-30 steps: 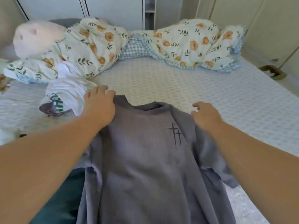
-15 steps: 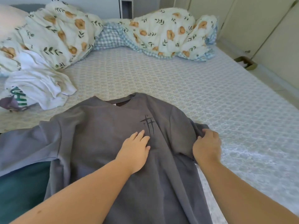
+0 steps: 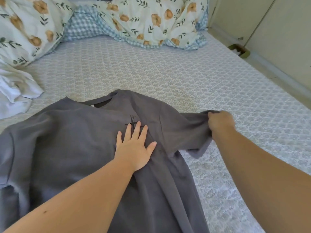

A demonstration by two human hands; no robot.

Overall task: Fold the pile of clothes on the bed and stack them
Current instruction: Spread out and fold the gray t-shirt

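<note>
A grey T-shirt point(image 3: 70, 148) lies front up near the near edge of the bed point(image 3: 193, 78), its collar toward the far edge and its hem running off the bottom of the view. The left hand point(image 3: 134, 148) rests flat on the chest of the shirt with fingers straight and spread, the fingertips touching a dark printed mark point(image 3: 133, 122), while the right hand point(image 3: 220, 124) is clenched around the end of the shirt's right-side sleeve, holding it stretched out and lifted off the sheet. A crumpled white garment point(image 3: 15, 93) sits at the left edge of the bed and a floral duvet point(image 3: 143, 21) is bunched along the far edge.
</note>
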